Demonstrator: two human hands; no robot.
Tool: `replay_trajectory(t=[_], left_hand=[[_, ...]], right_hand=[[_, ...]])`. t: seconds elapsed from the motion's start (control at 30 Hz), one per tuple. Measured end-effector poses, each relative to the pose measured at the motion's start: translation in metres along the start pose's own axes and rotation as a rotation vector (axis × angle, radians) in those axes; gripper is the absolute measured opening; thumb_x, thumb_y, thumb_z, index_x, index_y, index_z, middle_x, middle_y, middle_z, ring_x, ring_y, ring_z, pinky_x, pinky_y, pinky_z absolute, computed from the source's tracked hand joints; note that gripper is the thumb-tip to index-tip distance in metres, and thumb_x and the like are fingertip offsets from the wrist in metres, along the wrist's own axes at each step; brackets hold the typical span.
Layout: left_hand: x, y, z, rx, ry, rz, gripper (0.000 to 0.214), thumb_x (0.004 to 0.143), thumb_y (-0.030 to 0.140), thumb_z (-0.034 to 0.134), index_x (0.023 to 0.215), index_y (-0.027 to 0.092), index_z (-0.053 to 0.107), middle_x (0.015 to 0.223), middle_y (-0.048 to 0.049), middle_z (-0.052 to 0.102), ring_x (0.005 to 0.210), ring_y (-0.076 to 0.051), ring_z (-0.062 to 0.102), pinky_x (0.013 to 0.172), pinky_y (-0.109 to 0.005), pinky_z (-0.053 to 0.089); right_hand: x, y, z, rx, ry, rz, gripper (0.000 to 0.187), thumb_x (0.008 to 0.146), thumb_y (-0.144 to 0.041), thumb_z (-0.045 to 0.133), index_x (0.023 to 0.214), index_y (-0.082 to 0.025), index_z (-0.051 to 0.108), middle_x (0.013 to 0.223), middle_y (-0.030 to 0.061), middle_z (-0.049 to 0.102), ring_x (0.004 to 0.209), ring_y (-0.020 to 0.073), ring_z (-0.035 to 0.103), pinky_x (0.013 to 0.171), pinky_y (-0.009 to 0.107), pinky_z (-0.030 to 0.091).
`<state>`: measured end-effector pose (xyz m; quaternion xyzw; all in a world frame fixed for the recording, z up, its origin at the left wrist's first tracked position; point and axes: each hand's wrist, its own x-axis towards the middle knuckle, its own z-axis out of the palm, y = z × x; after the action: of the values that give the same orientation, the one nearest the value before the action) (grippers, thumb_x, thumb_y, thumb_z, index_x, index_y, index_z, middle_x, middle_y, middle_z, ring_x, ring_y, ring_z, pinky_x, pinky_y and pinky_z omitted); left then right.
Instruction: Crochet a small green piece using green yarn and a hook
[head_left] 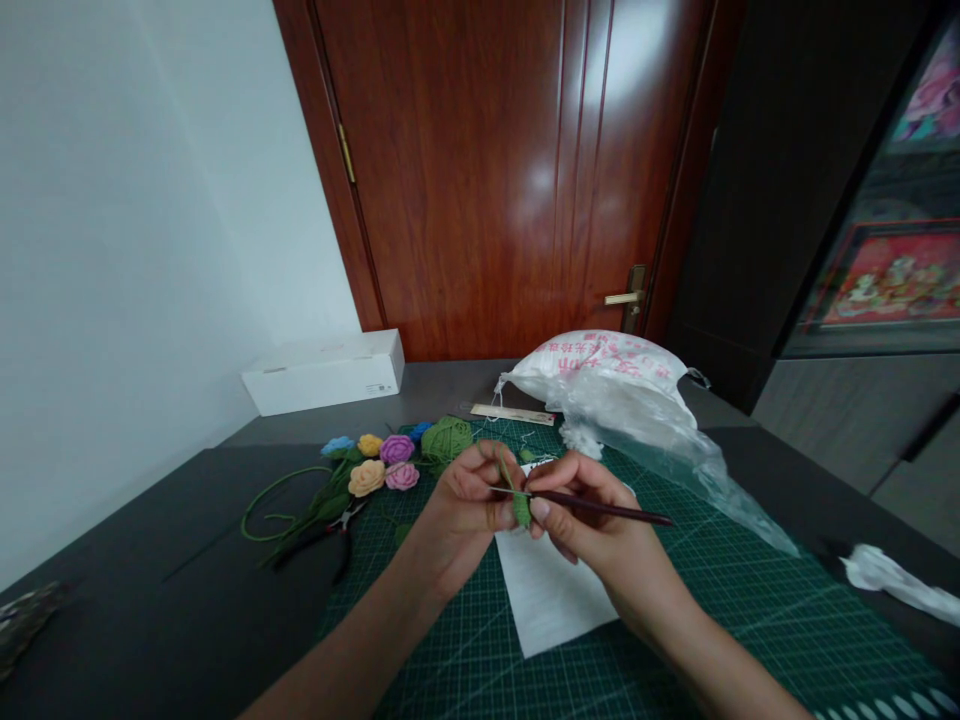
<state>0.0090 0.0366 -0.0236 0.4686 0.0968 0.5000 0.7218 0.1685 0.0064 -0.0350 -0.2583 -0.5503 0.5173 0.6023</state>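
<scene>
Between my two hands is a small green crochet piece. My left hand pinches it from the left, with a strand of green yarn running up by the fingers. My right hand grips a crochet hook with a dark handle; its thin metal shaft points left across the top of the piece. Some right fingertips also touch or nearly touch the piece. A sheet of white paper lies beneath the hands. A ball of green yarn sits just beyond my left hand.
Crocheted flowers and pliers lie left on the dark table, partly by the green cutting mat. A white box stands at the back left. A ruler and a stuffed white bag lie behind the hands.
</scene>
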Motion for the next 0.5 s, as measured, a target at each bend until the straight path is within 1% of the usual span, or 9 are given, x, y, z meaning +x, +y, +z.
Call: replay_trajectory(t=[0.07, 0.13, 0.23, 0.27, 0.33, 0.4, 0.5], left_hand=[[-0.001, 0.002, 0.0, 0.046, 0.03, 0.002, 0.034, 0.068, 0.004, 0.086, 0.094, 0.016, 0.067, 0.079, 0.0015, 0.07, 0.061, -0.013, 0.069, 0.056, -0.022, 0.052], [-0.002, 0.005, 0.001, 0.101, 0.08, 0.0, 0.033, 0.069, 0.005, 0.085, 0.096, 0.014, 0.068, 0.08, -0.0006, 0.071, 0.06, -0.012, 0.068, 0.052, -0.019, 0.048], [-0.004, 0.01, 0.006, 0.198, 0.136, -0.019, 0.033, 0.072, 0.007, 0.083, 0.102, 0.013, 0.068, 0.081, -0.0025, 0.07, 0.059, -0.012, 0.066, 0.047, -0.018, 0.047], [-0.005, 0.012, 0.009, 0.235, 0.156, -0.027, 0.035, 0.072, 0.008, 0.083, 0.103, 0.014, 0.068, 0.081, -0.0022, 0.069, 0.058, -0.012, 0.066, 0.046, -0.018, 0.048], [-0.007, 0.015, 0.013, 0.28, 0.186, -0.045, 0.034, 0.073, 0.008, 0.082, 0.104, 0.014, 0.068, 0.084, -0.0015, 0.068, 0.05, -0.008, 0.06, 0.043, -0.021, 0.052], [-0.009, 0.017, 0.016, 0.285, 0.184, -0.06, 0.034, 0.075, 0.008, 0.079, 0.105, 0.015, 0.067, 0.086, -0.0013, 0.068, 0.047, -0.008, 0.059, 0.043, -0.024, 0.056], [-0.011, 0.019, 0.018, 0.273, 0.143, -0.089, 0.035, 0.078, 0.009, 0.076, 0.11, 0.014, 0.065, 0.09, -0.003, 0.07, 0.055, -0.012, 0.067, 0.053, -0.031, 0.064]], right_hand=[[0.001, -0.001, 0.0, 0.0, 0.015, 0.0, 0.023, 0.081, -0.035, 0.084, 0.088, -0.022, 0.066, 0.078, -0.0004, 0.07, 0.059, 0.0109, 0.065, 0.042, 0.017, 0.042], [0.002, -0.003, -0.001, -0.019, 0.033, 0.012, 0.024, 0.081, -0.034, 0.085, 0.087, -0.021, 0.066, 0.073, -0.0015, 0.068, 0.058, 0.0111, 0.064, 0.045, 0.018, 0.045], [0.005, -0.005, -0.004, -0.047, 0.03, 0.034, 0.025, 0.079, -0.035, 0.086, 0.085, -0.021, 0.066, 0.074, -0.0006, 0.069, 0.059, 0.0115, 0.063, 0.047, 0.02, 0.047], [0.006, -0.005, -0.005, -0.044, 0.023, 0.035, 0.025, 0.079, -0.035, 0.086, 0.085, -0.021, 0.066, 0.075, -0.0003, 0.069, 0.059, 0.0114, 0.063, 0.046, 0.02, 0.046], [0.007, -0.004, -0.007, -0.04, 0.007, 0.03, 0.023, 0.08, -0.034, 0.085, 0.085, -0.021, 0.067, 0.08, 0.0005, 0.069, 0.059, 0.0106, 0.063, 0.046, 0.02, 0.046], [0.007, -0.002, -0.008, -0.051, -0.007, 0.003, 0.021, 0.081, -0.032, 0.084, 0.086, -0.021, 0.067, 0.084, 0.0003, 0.069, 0.059, 0.0099, 0.062, 0.047, 0.02, 0.047], [0.008, -0.002, -0.01, -0.12, -0.009, -0.068, 0.017, 0.082, -0.029, 0.083, 0.086, -0.022, 0.068, 0.085, 0.0002, 0.069, 0.063, 0.0111, 0.063, 0.052, 0.022, 0.051]])
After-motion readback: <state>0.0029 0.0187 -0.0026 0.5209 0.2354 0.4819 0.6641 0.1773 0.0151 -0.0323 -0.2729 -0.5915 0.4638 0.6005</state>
